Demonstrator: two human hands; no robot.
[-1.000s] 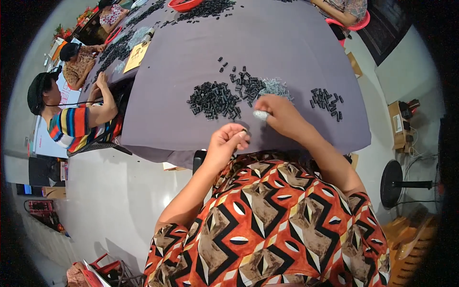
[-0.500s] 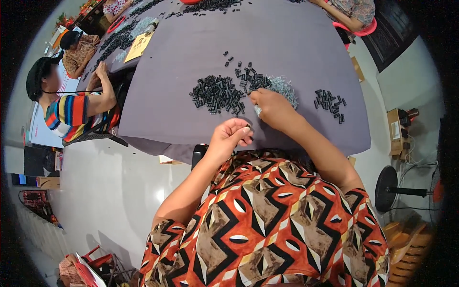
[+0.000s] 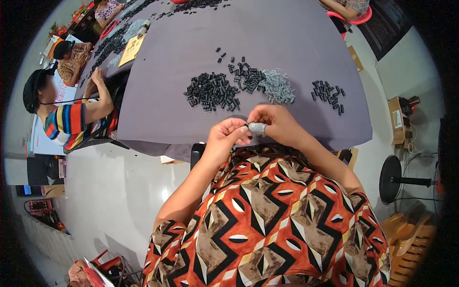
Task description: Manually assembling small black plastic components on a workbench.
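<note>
My left hand (image 3: 225, 135) is closed in a pinch on a small black plastic piece (image 3: 246, 126), which shows only partly between the fingertips. Against it, my right hand (image 3: 279, 125) is closed too, its fingertips meeting the left ones. Silver-grey tape (image 3: 258, 128) wraps a digit of the right hand. Whatever the right fingers hold is too small to make out. Both hands are over the near edge of the table. Beyond them lie a big heap of short black plastic pieces (image 3: 210, 92), a smaller black cluster (image 3: 248, 77) and a pile of small silver-grey parts (image 3: 278, 87).
A separate group of black pieces (image 3: 328, 95) lies to the right on the grey tablecloth (image 3: 167, 52). At left a person in a striped shirt (image 3: 71, 119) works at an adjoining table near a yellow card (image 3: 131, 49). A black fan (image 3: 391, 179) stands at right.
My right hand has come back from the pile of silver-grey parts to meet my left hand at the table edge. The left hand stays nearly in place, still pinching the black piece.
</note>
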